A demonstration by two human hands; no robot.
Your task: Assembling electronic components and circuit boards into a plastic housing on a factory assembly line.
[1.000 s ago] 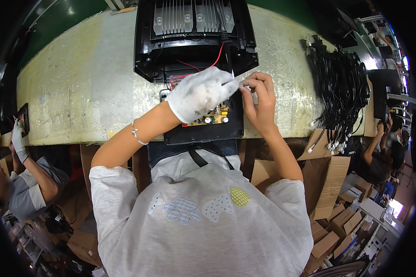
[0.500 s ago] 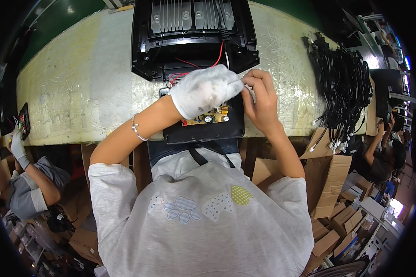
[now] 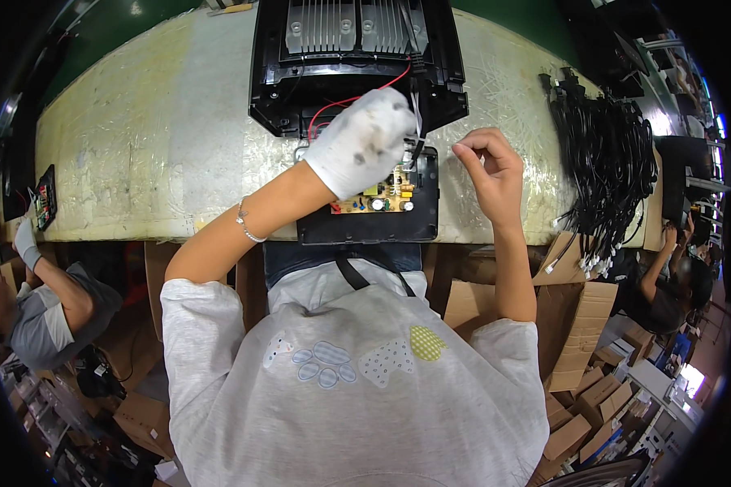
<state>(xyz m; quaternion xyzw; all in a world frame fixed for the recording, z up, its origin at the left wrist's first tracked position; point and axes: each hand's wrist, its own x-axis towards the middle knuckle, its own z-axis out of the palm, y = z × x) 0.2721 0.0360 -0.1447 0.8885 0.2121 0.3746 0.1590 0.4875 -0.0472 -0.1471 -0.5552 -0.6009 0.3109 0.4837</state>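
My left hand (image 3: 364, 140), in a soiled white glove, is closed around a bundle of wires; a black and white cable (image 3: 418, 130) shows at its fingertips. My right hand (image 3: 494, 166) is bare and raised to the right, thumb and forefinger pressed together; anything in the pinch is too small to make out. Below the glove, a yellow circuit board (image 3: 391, 204) with capacitors lies on a black plastic panel (image 3: 365, 234). Behind stands a black housing (image 3: 278, 109) with a silver finned heat sink (image 3: 325, 28). A red wire (image 3: 333, 105) runs between housing and glove.
A heap of black cables (image 3: 601, 154) with white plugs hangs over the right edge of the film-covered table (image 3: 154, 146). Cardboard boxes (image 3: 581, 341) stand below. At the far left, a co-worker's gloved hand (image 3: 26, 242) is near another board (image 3: 45, 197).
My right hand has drawn away to the right from my left, where both met before. The left has shifted slightly right and up, uncovering the cable and more of the board.
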